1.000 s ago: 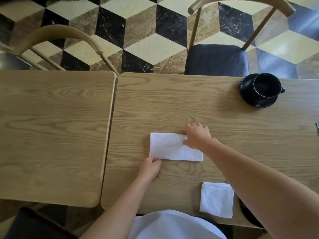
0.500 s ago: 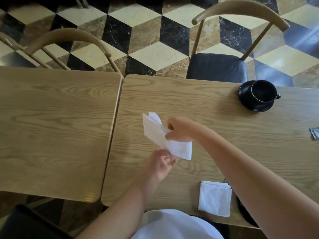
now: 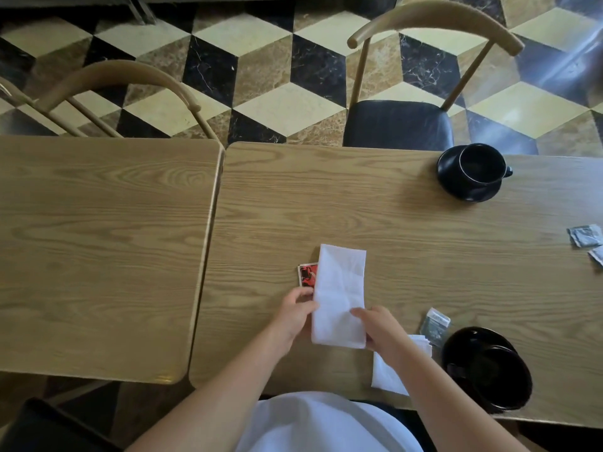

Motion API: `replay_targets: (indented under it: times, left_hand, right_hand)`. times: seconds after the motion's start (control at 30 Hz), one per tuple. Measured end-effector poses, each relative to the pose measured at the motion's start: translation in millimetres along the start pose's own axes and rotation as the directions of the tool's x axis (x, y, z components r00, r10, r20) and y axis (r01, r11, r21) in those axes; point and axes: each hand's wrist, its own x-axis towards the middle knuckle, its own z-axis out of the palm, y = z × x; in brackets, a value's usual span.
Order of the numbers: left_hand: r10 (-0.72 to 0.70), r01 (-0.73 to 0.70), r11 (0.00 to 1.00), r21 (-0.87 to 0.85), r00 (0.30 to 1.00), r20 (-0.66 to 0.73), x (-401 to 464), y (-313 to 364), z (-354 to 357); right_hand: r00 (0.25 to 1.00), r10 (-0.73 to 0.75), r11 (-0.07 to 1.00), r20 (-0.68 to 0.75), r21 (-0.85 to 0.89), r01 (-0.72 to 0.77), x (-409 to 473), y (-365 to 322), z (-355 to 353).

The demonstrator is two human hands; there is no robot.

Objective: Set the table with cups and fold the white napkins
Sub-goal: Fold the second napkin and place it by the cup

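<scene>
I hold the folded white napkin (image 3: 339,295) lengthwise on the right-hand counter (image 3: 408,230), my left hand (image 3: 298,313) pinching its left edge and my right hand (image 3: 380,326) gripping its near right corner with the thumb on top. A small red and black packet (image 3: 306,275) lies just beside the napkin's left edge, partly tucked under it. Under my right forearm sits a second folded napkin (image 3: 386,373), with a grey sachet (image 3: 434,326) near it. A black cup on a black saucer (image 3: 489,370) stands at the near right; I cannot tell what is inside. Another black cup and saucer (image 3: 473,172) stands at the far edge, looking empty. Two more grey sachets (image 3: 585,236) lie at the right edge. A second counter (image 3: 98,249) adjoins on the left.
</scene>
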Motion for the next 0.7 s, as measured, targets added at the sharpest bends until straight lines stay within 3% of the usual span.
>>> replay_targets:
  times: [0.13,0.33,0.43,0.6,0.7]
  left_hand:
    - [-0.130,0.131,0.991,0.031,0.991,-0.033,-0.2,-20.4,3.3]
    - [-0.058,0.063,0.994,0.087,0.997,-0.053,2.8,-6.5,4.0]
    - [-0.060,0.067,0.991,0.115,0.996,-0.071,11.2,10.4,4.6]
    - [-0.136,0.138,0.989,-0.043,0.990,0.042,11.1,51.9,6.9]
    - [-0.122,0.123,0.974,-0.188,0.992,0.016,16.7,72.4,12.2]
  right_hand:
    - [0.997,0.070,0.997,0.029,0.028,-0.071,3.2,13.8,-2.7]
    - [0.997,0.073,0.997,0.018,0.000,-0.073,3.5,-2.0,-8.2]
    - [0.994,0.091,0.991,0.057,0.092,-0.096,4.5,-15.3,-14.3]
    - [0.992,0.026,0.971,0.123,0.234,-0.054,8.3,-48.3,-22.5]
    - [0.983,-0.092,0.971,0.161,0.234,0.052,17.8,-75.0,-24.1]
